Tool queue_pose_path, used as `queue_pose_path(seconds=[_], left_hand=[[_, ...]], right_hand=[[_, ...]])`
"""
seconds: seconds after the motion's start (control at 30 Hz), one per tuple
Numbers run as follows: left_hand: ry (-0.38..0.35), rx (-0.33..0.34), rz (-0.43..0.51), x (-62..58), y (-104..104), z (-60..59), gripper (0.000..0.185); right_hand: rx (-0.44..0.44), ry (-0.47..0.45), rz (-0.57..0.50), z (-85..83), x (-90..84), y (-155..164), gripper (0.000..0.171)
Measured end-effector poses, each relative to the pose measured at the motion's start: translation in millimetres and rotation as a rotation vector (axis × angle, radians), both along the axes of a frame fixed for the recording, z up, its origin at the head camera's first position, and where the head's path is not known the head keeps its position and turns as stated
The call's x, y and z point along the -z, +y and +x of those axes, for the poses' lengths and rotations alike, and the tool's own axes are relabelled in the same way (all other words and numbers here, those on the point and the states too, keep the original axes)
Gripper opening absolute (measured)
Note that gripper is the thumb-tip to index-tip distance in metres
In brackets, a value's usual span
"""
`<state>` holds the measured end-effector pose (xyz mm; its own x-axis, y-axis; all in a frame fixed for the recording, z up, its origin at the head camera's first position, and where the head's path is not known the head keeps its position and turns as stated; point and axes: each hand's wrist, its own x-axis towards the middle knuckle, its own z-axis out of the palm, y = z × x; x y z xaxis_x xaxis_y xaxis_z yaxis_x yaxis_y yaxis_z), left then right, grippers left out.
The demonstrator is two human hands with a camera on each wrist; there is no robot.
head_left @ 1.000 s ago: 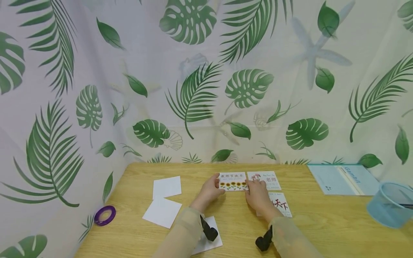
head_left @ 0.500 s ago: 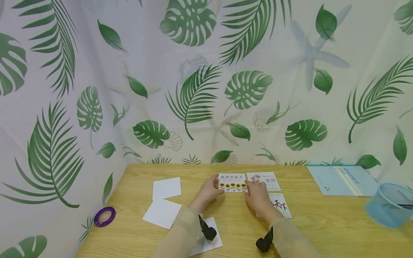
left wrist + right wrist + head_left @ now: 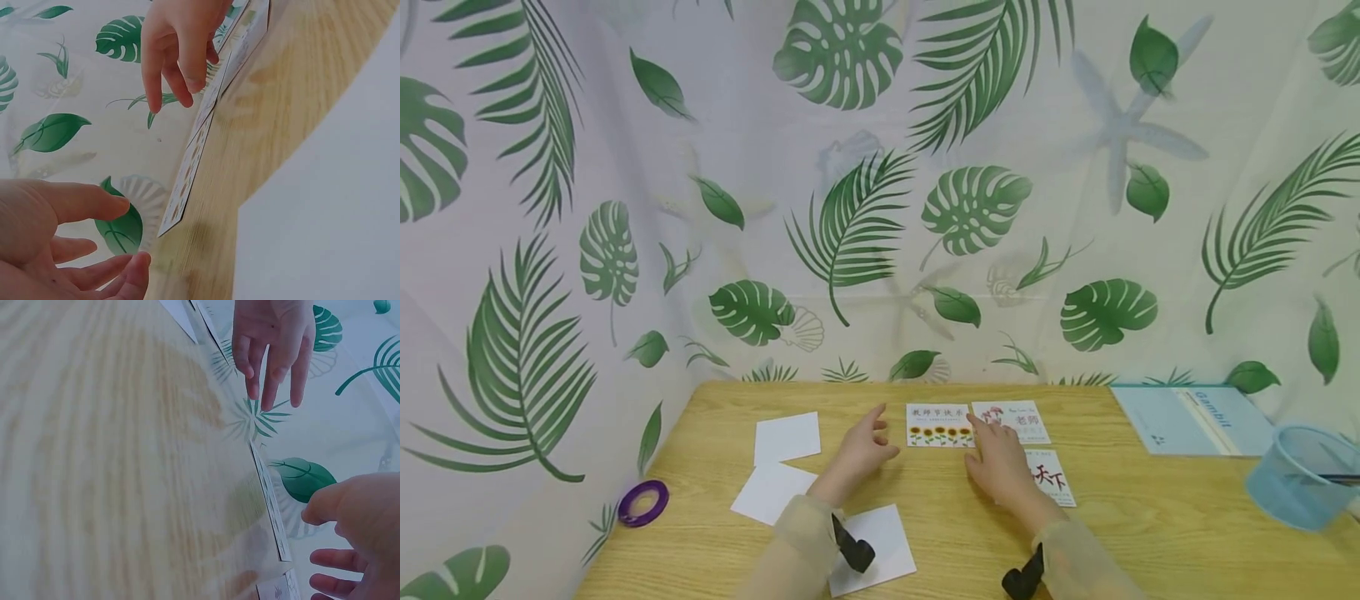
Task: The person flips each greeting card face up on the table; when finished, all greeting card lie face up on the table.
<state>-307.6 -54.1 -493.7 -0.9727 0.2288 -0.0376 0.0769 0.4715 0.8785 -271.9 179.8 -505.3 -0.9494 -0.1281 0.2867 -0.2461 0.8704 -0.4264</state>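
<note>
A white card with a row of sunflowers (image 3: 937, 426) lies face up near the back of the table. To its left my left hand (image 3: 856, 450) is apart from it, fingers loosely spread and holding nothing. My right hand (image 3: 1002, 467) is over the sunflower card's right edge; whether its fingertips touch cannot be told. Partly under that hand are a card with pink flowers (image 3: 1032, 421) and one with red characters (image 3: 1054, 479). In the left wrist view, the sunflower card (image 3: 184, 181) appears edge-on between both hands.
Three blank white cards lie at left: one at the back (image 3: 787, 437), one below it (image 3: 769, 493), and one near my left wrist (image 3: 883, 546). A purple tape roll (image 3: 634, 519) sits at far left. A pale blue Gambit pad (image 3: 1180, 421) and blue container (image 3: 1288, 492) stand right.
My left hand has let go of the sunflower card's left edge and moved left and slightly down. The right hand's fingers have loosened at the card's right edge; the card stays in place.
</note>
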Motion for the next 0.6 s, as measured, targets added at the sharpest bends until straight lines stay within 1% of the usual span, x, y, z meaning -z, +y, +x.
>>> queue_pose_path(seconds=[0.07, 0.23, 0.43, 0.53, 0.6], left_hand=[[0.003, 0.003, -0.025, -3.1, -8, 5.7, 0.08], [0.04, 0.013, -0.078, -12.9, -24, 20.5, 0.081], [0.115, 0.108, -0.117, -18.2, -37, 37.2, 0.084], [0.14, 0.133, -0.126, -18.9, -41, 44.6, 0.084], [0.148, 0.134, -0.132, -18.8, -45, 49.4, 0.084]], right_hand=[[-0.013, 0.02, 0.004, 3.1, 0.1, -1, 0.061], [-0.043, 0.05, 0.033, 11.7, 1.2, -3, 0.06], [-0.081, 0.056, 0.021, 25.7, -1.9, -10, 0.062], [-0.101, 0.039, 0.029, 31.0, -2.1, -15, 0.063], [-0.11, 0.018, 0.037, 34.1, -1.3, -18, 0.063]])
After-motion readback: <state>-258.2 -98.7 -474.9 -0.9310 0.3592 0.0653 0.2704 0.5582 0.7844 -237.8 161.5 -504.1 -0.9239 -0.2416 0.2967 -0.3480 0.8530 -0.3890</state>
